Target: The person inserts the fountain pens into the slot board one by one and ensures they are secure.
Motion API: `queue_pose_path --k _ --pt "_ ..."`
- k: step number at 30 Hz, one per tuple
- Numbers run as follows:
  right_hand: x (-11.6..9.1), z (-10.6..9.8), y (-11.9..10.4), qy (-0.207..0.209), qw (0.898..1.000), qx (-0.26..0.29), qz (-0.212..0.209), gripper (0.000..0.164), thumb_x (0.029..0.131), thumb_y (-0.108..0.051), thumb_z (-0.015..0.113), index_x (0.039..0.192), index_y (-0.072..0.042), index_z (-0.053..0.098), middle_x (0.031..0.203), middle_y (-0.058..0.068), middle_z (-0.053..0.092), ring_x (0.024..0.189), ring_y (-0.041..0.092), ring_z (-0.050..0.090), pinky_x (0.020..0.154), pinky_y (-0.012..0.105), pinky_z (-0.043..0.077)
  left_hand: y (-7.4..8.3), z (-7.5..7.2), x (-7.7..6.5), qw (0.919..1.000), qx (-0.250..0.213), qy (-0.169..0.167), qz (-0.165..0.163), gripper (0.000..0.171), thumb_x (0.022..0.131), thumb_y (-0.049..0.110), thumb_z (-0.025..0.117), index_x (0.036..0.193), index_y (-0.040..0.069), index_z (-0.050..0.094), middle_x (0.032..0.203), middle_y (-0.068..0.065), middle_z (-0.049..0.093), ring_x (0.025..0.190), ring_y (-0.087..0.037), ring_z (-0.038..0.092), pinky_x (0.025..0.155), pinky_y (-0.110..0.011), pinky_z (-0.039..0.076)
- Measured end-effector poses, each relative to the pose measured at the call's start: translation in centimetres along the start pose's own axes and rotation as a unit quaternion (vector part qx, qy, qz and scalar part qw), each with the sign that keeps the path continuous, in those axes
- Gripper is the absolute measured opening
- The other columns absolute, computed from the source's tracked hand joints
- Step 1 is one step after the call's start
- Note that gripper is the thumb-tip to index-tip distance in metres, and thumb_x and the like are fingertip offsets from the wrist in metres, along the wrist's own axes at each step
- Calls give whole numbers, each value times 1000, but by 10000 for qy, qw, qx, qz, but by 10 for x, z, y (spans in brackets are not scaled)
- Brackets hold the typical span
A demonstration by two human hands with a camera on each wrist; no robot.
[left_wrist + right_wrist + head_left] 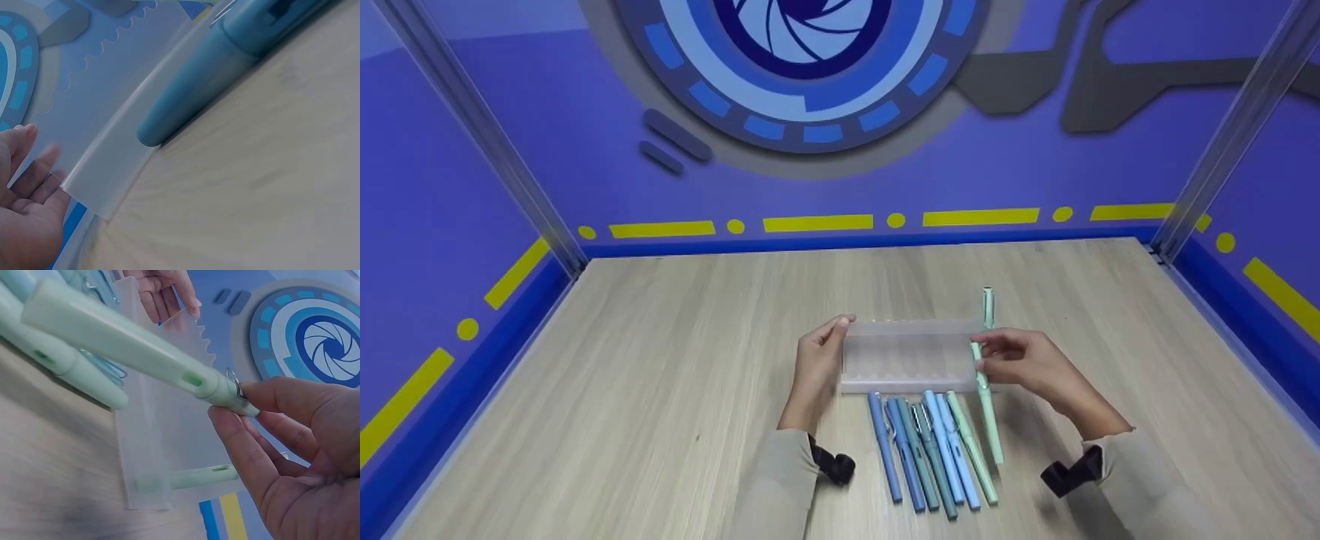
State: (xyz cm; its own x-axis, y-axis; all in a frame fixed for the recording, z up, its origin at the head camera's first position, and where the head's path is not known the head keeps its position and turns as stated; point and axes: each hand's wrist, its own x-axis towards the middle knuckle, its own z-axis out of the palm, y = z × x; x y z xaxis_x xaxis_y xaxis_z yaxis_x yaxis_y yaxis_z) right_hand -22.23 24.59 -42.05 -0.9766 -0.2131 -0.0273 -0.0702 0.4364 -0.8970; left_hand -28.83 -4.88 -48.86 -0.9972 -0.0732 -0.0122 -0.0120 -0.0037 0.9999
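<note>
Right hand (1030,364) pinches the slim mint-green pen (990,424), so I'd firmly brace the translucent plastic case (904,386) the left hand (817,356) grips mid-frame.

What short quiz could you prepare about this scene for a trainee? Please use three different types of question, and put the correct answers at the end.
1. Multiple choice: which colour is the pen that the right hand pinches?
a) dark blue
b) light green
c) red

2. True or false: the left hand is at the left end of the translucent case.

3. Fill in the number: on the table, on the person's side of the case, ___ loose pens lie side by side, not counting the one in the right hand.

Key: 1. b; 2. true; 3. seven.
</note>
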Motion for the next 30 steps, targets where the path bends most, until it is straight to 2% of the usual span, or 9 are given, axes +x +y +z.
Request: queue_pose_path --k 6,15,23,30 --pt "7 -9 -13 217 9996 -170 -45 45 87 -15 70 128 1 57 107 16 65 91 13 63 76 23 58 0 1 1 9999 79 42 45 33 95 39 58 115 16 70 133 -2 61 133 -21 49 114 -37 37" --pt "15 -16 -24 404 9991 -45 -136 47 89 -14 69 131 0 55 112 16 63 91 3 63 80 20 57 0 0 1 10000 24 30 82 32 96 36 58 115 14 70 132 -3 61 133 -21 49 115 -37 36" --pt "25 -15 -30 864 9956 -4 -373 43 90 -10 67 131 -1 56 111 17 63 86 2 63 79 17 57 -1 -1 1 9996 86 -23 267 31 96 34 58 116 13 70 130 -4 63 131 -21 50 113 -36 38" --pt "26 -16 -34 1218 9915 76 -459 42 90 -13 67 131 -5 58 113 17 61 88 0 63 79 15 56 0 0 2 9999 98 2 134 31 96 36 58 116 15 70 130 -2 63 130 -20 51 113 -36 39"
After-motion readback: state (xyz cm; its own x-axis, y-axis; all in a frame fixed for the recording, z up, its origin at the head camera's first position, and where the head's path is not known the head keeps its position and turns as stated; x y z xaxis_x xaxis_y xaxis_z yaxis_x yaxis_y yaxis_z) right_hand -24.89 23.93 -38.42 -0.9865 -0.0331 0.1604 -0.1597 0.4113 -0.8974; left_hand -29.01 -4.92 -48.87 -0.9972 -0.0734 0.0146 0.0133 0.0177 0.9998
